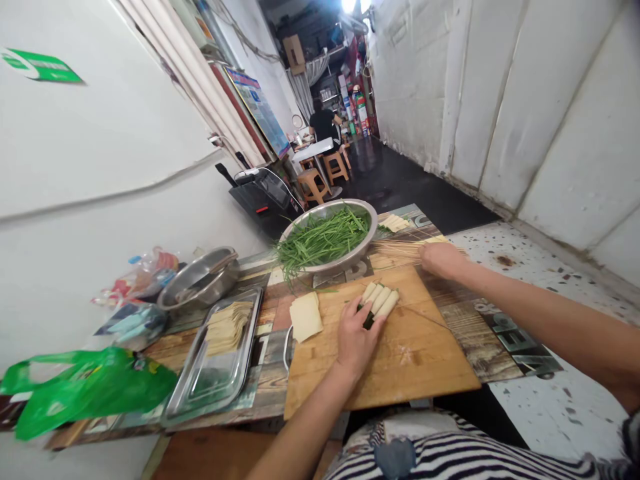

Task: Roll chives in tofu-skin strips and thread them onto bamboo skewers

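Note:
My left hand (356,337) rests on a wooden cutting board (430,363), its fingers pressed on a row of pale rolled tofu-skin rolls (381,301) with green filling showing at their ends. Flat tofu-skin sheets (305,316) lie beside it on the board. My right hand (440,259) reaches to the far side of the board, fingers curled down over a bundle of thin bamboo skewers (400,248); whether it grips any is hidden. A big steel bowl (345,261) of green chives (323,239) stands behind the board.
A steel tray (200,387) holding stacked tofu sheets (227,327) lies left of the board. An empty steel bowl (200,280), plastic packets (143,270) and a green bag (90,387) sit further left. A person (325,125) sits at a table with stools (313,185) far down the alley.

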{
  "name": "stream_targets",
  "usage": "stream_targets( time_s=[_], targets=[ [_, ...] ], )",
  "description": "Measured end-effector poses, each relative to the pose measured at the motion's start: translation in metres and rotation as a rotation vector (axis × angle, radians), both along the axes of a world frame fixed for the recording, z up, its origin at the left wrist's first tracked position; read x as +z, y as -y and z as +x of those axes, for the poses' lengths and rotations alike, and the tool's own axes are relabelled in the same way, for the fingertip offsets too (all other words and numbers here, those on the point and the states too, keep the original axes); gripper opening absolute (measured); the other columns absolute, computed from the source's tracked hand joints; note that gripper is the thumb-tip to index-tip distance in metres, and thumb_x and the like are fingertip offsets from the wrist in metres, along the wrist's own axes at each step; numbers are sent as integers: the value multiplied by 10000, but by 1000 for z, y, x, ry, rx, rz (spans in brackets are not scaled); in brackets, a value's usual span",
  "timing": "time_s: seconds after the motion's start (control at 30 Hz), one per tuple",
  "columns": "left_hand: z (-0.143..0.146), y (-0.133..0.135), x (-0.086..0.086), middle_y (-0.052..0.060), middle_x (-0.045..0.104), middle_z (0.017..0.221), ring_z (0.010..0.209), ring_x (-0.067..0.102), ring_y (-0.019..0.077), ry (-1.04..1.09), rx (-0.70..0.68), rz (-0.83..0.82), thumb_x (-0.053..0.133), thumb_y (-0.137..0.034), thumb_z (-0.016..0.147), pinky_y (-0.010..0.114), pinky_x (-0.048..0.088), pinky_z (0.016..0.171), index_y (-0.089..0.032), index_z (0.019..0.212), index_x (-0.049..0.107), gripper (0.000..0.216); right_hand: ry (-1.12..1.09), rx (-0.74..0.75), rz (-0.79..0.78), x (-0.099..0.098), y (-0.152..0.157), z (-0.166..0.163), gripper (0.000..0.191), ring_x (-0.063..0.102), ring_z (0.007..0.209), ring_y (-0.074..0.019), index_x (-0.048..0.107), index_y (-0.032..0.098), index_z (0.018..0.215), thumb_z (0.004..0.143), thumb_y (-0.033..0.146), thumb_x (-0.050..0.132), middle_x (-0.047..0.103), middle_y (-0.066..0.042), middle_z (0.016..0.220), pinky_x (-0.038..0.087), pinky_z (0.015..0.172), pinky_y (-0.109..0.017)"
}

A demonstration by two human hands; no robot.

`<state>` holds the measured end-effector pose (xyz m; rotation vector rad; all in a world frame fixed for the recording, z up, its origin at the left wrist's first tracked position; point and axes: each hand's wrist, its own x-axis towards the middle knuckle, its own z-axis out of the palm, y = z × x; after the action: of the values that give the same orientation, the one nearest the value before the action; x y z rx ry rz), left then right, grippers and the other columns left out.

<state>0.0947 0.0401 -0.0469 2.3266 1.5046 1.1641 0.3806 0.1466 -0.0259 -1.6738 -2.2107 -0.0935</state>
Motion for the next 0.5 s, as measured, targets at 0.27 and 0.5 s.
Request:
stream_targets(
  time_s=[0.27, 0.5],
  targets=[
    [-2, 4, 8, 123, 643, 1234, 1159, 592, 273, -31, -61, -6, 717, -335, 798, 500, 458, 1041, -205, 1084, 707, 314, -87, 74, -55, 20, 92, 12, 290, 631, 676, -141, 658, 164, 981, 913, 269, 397, 701, -79, 826, 436, 622, -229],
    [-7, 5, 6, 116, 639, 1248, 1175, 578, 275, -56, -96, -18, 714, -309, 809, 493, 456, 1048, -216, 1090, 715, 295, -238, 219, -22, -29, 217, -10, 381, 688, 858, -192, 589, 221, 1259, 928, 204, 400, 719, -72, 1022, 557, 715, -291]
  ],
)
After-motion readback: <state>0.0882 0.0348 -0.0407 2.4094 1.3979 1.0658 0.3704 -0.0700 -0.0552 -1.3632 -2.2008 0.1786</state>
